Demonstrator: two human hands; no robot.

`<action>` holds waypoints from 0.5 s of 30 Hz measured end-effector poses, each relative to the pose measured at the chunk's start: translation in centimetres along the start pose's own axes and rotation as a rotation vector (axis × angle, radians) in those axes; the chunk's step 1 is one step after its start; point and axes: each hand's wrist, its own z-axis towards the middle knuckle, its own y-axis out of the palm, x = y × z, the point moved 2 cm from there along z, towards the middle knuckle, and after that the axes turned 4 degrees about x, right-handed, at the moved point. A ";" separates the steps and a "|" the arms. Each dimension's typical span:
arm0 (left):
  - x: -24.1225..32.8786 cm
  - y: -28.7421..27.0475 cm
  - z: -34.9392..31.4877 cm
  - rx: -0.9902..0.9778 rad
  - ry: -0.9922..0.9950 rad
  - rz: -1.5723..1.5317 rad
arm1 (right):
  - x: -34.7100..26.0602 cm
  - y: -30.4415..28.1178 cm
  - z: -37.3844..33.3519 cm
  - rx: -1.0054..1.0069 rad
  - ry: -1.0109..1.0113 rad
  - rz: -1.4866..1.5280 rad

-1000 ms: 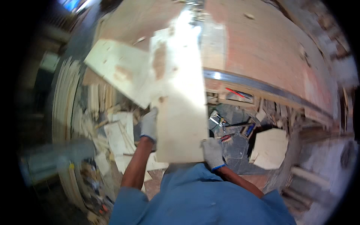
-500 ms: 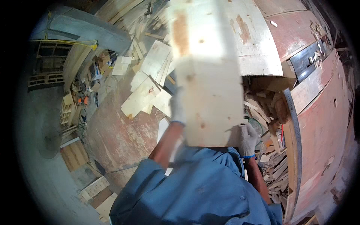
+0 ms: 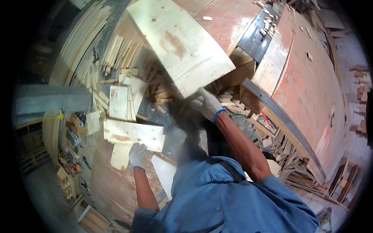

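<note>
A pale wooden board with a brown patch lies across other boards on the left pile. My left hand, in a white glove, is closed at its near edge, fingertips on top. A larger pale board with brown stains and knots slants across the top middle. My right hand, gloved with a blue cuff, is at that board's near end with its fingers curled against the edge. The fingertips under the edge are hidden.
A long metal ruler edges the reddish work surface on the right. Small wood bits sit on a dark plate. Scrap wood heaps below. Stacked strips stand at the back left, near a grey beam.
The board held up between both hands is down on the left pile, my left hand at its edge. My right hand has moved to the larger board. The view has swung right.
</note>
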 end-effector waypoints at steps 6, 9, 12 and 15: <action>9.6 18.5 -4.3 -0.321 0.191 0.106 | -4.3 4.1 0.3 0.420 0.034 0.045; 13.0 26.5 -4.9 -0.462 0.207 0.108 | -6.8 3.7 -0.7 0.548 -0.118 -0.134; 14.8 32.9 -3.9 -0.532 0.153 0.008 | -9.6 1.1 -2.4 0.552 -0.335 -0.381; 15.9 38.3 -3.6 -0.556 0.126 -0.188 | -12.6 -2.9 -6.1 0.567 -0.439 -0.599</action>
